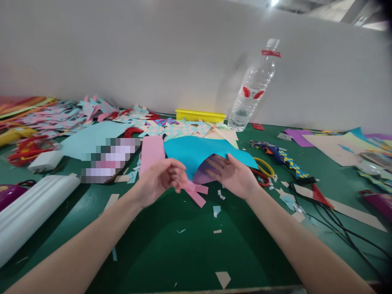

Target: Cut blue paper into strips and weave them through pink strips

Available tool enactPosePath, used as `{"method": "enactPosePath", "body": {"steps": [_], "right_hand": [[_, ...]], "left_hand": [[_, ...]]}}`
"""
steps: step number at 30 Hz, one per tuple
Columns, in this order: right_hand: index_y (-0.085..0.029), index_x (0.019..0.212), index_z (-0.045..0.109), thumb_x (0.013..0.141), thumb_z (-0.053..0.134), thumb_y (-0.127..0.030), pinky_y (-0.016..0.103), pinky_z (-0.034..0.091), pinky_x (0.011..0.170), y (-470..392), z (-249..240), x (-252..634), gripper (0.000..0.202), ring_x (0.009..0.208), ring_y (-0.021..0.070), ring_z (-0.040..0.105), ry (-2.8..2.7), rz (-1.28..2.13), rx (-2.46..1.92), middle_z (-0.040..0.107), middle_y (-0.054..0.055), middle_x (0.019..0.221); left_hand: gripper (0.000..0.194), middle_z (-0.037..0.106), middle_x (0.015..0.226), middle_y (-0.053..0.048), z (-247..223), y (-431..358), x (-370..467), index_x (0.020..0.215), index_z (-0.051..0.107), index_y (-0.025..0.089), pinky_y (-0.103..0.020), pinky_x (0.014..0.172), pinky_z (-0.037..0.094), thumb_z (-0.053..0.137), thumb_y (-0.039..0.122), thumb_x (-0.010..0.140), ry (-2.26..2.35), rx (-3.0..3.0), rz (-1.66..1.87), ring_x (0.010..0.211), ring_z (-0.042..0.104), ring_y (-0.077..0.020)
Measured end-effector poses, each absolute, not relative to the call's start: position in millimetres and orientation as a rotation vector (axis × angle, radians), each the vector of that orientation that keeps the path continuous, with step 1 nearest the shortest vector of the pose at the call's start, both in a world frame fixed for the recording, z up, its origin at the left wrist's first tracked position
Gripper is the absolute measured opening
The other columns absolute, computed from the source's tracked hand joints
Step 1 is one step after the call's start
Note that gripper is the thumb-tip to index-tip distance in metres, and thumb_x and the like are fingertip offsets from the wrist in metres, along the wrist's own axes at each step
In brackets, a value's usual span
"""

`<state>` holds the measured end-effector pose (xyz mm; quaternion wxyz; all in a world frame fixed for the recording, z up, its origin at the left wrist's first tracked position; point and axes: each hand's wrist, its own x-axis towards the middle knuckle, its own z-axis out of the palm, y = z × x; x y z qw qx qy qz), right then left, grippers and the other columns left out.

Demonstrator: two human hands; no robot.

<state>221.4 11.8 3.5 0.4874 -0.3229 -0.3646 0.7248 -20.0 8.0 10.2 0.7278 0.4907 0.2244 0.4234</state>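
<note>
My left hand (161, 179) is closed, with its fingers curled in around crossed pink paper strips (196, 194) whose ends stick out past the fingertips. Opposite it, my right hand (234, 175) has its fingers stretched out and its thumb raised, against the purple curled edge of a blue sheet of paper (196, 151). Whether those fingers touch the sheet is hard to make out. A wider pink paper piece (152, 152) lies just behind my left hand. Beside my right wrist are the yellow loop handle (266, 167) and a red one, partly covered by the blue sheet.
A clear bottle (252, 90) leans against the grey wall beside a yellow holder (200, 116). At right lies a glue gun (278, 157) with black cables (337, 222). Leftward are a pixelated phone-like object (112, 161), a white long case (39, 216) and heaped woven strips (67, 114).
</note>
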Motion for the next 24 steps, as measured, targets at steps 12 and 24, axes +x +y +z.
{"method": "enactPosePath", "body": {"steps": [12,24], "right_hand": [[-0.024,0.085,0.07,0.085,0.044,-0.054,0.043,0.05,0.088,9.7,2.2,225.0,0.04,0.109,0.0243,0.06,-1.156,1.553,-0.849,0.069,0.006,0.109],[-0.014,0.062,0.068,0.079,0.056,-0.034,0.024,0.037,0.043,8.0,-2.4,226.0,0.029,0.044,0.0083,0.051,-1.125,1.604,-1.189,0.074,0.01,0.08]], "left_hand": [[0.061,0.034,0.149,-0.005,8.5,-3.1,-22.6,0.135,0.047,0.034,-0.054,0.103,0.036,0.061,0.055,0.079,0.539,1.592,0.62,0.136,0.031,-0.0333],[0.037,0.054,0.132,-0.008,-10.5,21.6,-12.7,0.124,0.052,0.024,-0.045,0.097,0.048,0.047,0.039,0.091,0.803,0.966,1.213,0.122,0.05,-0.0272]]}}
